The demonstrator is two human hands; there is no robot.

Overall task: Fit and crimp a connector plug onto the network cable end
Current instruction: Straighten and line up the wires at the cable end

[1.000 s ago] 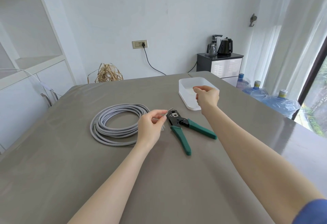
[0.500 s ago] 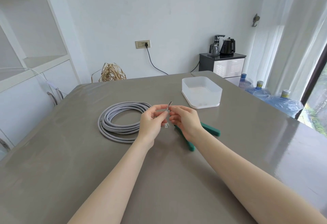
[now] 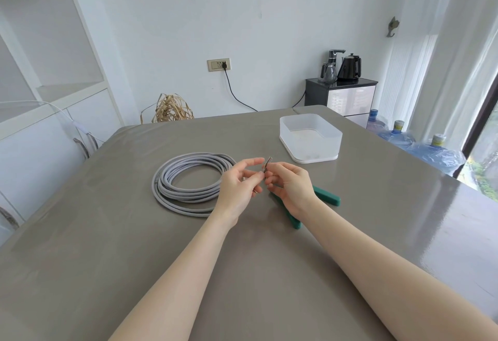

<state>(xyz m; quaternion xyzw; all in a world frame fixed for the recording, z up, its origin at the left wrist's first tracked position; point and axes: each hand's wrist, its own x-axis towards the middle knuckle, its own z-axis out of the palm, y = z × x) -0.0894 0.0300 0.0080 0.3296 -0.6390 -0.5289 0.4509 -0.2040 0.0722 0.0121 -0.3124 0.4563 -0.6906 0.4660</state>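
Two bare hands meet above the middle of the grey-brown tabletop (image 3: 134, 232). The left hand (image 3: 238, 187) has its fingers curled, its grip closed on the end of the grey network cable (image 3: 188, 179). The short stripped end (image 3: 267, 164) stands up between the fingertips of both hands. The right hand (image 3: 292, 185) pinches at that same stripped end, thumb and forefinger together, the other fingers loosely bent. Something small and pale shows at the lower edge of the left hand's curled fingers; whether it is a clear connector plug I cannot tell.

The rest of the cable lies as one round coil of several loops on the tabletop, just left of the left hand, partly hidden by it.

One crimping tool with two green handles (image 3: 327, 197) lies on the tabletop under and behind the right hand; its head is hidden, and only the two handle ends show, one towards the right, one towards the viewer.

One translucent white rectangular plastic box (image 3: 312, 142) stands open-topped on the tabletop, beyond the right hand and apart from it.

Behind the table: one wall socket with one black lead plugged in, one dark cabinet carrying one black kettle, three blue water bottles on the floor, one bundle of dry straw.
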